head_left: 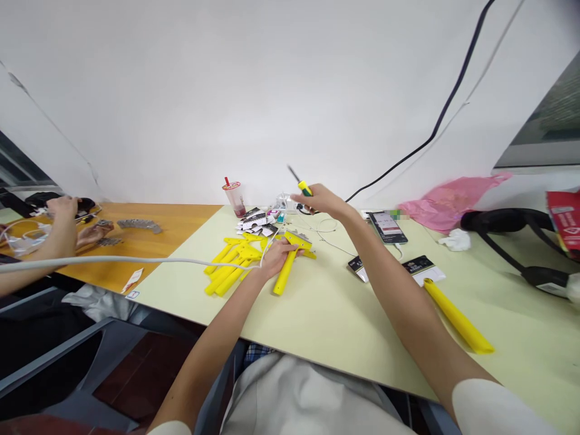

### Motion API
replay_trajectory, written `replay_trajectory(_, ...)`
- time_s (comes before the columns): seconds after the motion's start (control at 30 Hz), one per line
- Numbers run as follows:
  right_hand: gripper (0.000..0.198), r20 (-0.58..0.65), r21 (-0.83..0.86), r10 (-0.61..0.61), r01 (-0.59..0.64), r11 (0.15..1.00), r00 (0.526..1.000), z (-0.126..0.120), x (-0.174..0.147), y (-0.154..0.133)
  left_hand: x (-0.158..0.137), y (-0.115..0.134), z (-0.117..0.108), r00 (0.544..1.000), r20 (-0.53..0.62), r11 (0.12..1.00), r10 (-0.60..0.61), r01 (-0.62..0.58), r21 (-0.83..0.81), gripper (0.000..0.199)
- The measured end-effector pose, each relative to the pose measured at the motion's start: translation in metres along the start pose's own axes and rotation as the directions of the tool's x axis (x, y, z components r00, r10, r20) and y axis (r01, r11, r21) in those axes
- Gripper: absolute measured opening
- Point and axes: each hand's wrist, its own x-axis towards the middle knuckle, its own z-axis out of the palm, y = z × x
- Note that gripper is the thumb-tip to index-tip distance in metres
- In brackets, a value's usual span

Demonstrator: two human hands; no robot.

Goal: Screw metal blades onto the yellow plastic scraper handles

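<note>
My left hand (276, 258) is closed round the head end of a yellow plastic scraper (284, 275), whose handle slants down toward me over the table. In my right hand (322, 200), raised above the table's back part, is a screwdriver (304, 188) with a yellow and green handle. Its dark shaft points up and left, away from the scraper. Left of my left hand lies a pile of similar yellow scrapers (229, 272). Small grey metal pieces show behind the held scraper, partly hidden by it.
A drink cup (235, 199) and black-and-white packets (256, 222) stand behind the pile. To the right lie a phone (387, 226), a yellow tube-like handle (457, 317), a pink bag (453, 202) and a black headset (521, 241). A white cable (136, 260) crosses my left side; another person's hand (63, 208) works beyond.
</note>
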Motion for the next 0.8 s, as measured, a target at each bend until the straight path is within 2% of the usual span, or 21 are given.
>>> replay_trajectory(0.07, 0.045, 0.125, -0.209, 0.017, 0.01, 0.978, 0.992, 0.002, 0.002, 0.01, -0.001, 0.002, 0.001, 1.0, 0.007, 1.0, -0.004, 0.004, 0.013, 0.013)
replay_trajectory(0.13, 0.04, 0.25, -0.306, 0.059, 0.021, 0.952, 0.967, 0.006, 0.005, 0.019, -0.002, 0.003, 0.001, 1.0, 0.02, 1.0, -0.009, 0.008, 0.024, 0.015)
replay_trajectory(0.3, 0.038, 0.45, -0.261, 0.165, -0.047, 0.964, 0.877, 0.02, 0.012, 0.04, -0.002, 0.005, 0.002, 1.0, 0.014, 1.0, 0.003, -0.003, 0.012, 0.016)
replay_trajectory(0.4, 0.041, 0.479, -0.221, 0.164, -0.062, 0.973, 0.862, 0.024, 0.015, 0.047, -0.002, 0.005, 0.002, 1.0, 0.007, 1.0, -0.001, 0.001, 0.008, 0.016)
replay_trajectory(0.8, 0.036, 0.466, -0.168, 0.105, -0.029, 0.985, 0.878, 0.026, 0.017, 0.048, -0.003, 0.005, 0.006, 0.999, 0.009, 0.999, 0.039, -0.039, -0.019, 0.024)
